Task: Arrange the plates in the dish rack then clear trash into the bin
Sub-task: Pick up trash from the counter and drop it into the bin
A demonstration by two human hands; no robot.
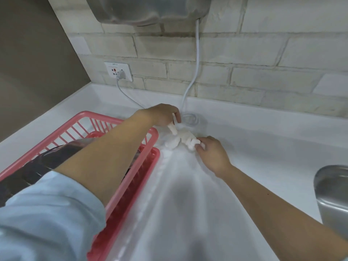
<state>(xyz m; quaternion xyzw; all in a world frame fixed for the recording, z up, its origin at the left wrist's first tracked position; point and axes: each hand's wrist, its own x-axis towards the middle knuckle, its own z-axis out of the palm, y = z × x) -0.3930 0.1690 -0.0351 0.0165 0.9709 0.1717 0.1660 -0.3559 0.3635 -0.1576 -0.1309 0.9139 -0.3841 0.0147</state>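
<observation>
Crumpled white tissue paper (183, 139) lies on the white counter (254, 140) just right of the pink dish rack (130, 178). My left hand (162, 113) reaches over the rack and pinches one twisted end of the tissue. My right hand (211, 151) grips the other end of it at counter level. Dark plates (47, 161) stand inside the rack, mostly hidden under my left forearm. No bin is in view.
A steel sink (333, 193) sits at the right edge. A wall socket (118, 71) holds a plug, and its cable runs down to a coil (190, 119) on the counter behind the tissue. A metal appliance (148, 10) hangs on the brick wall above.
</observation>
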